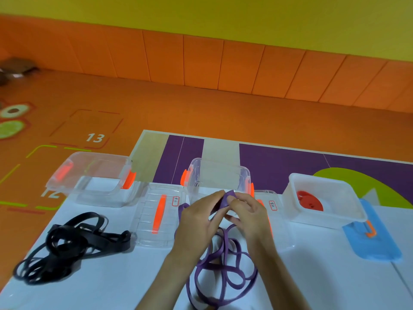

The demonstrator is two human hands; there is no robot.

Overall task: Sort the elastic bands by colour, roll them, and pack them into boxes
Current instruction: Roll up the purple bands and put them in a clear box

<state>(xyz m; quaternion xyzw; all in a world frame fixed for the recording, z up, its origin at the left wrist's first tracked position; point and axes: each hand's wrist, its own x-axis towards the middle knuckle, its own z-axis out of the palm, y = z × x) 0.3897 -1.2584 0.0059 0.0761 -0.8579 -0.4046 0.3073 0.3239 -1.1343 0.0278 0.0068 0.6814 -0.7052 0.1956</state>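
My left hand (199, 217) and my right hand (247, 214) meet over the white mat, both pinching one purple band (229, 196) at its upper end. Below them lies a loose pile of purple bands (223, 271). A tangle of black bands (69, 245) lies at the left. Three boxes stand in a row at the back: a clear one at the left (93, 177), a clear one in the middle (220, 175) just behind my hands, and a white one at the right (324, 198) with rolled red bands (309, 201) inside.
A clear lid with an orange handle (158, 217) lies between the left and middle boxes. Another clear lid (273, 206) lies right of my hands. A blue lid (371, 236) sits under the white box. Orange floor and wall padding lie beyond the mat.
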